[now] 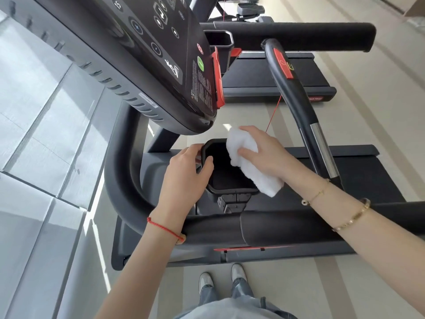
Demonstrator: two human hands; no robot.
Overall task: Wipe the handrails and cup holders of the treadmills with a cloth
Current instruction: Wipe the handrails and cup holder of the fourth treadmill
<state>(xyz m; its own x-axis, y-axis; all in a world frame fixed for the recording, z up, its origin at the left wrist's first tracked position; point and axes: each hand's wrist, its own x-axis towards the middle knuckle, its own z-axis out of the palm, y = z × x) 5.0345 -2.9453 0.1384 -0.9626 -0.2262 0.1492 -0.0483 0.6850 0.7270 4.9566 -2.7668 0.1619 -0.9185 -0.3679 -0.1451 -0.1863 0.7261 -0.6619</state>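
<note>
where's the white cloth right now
In the right hand, mid-frame in the head view, draped over the right rim of the near cup holder.

We see both forearms bare to the frame's edge, with no sleeves reaching them. The left hand has a thin red cord bracelet at its wrist, knotted with a small pale bead on the inner side. The right hand wears two pieces at its wrist: a fine gold chain with a small round charm, and below it a wider gold link bangle carrying a clear rounded bead. Lower down we find a light grey-blue top, faded blue jeans and two white and grey sneakers, toes rounded.
</note>
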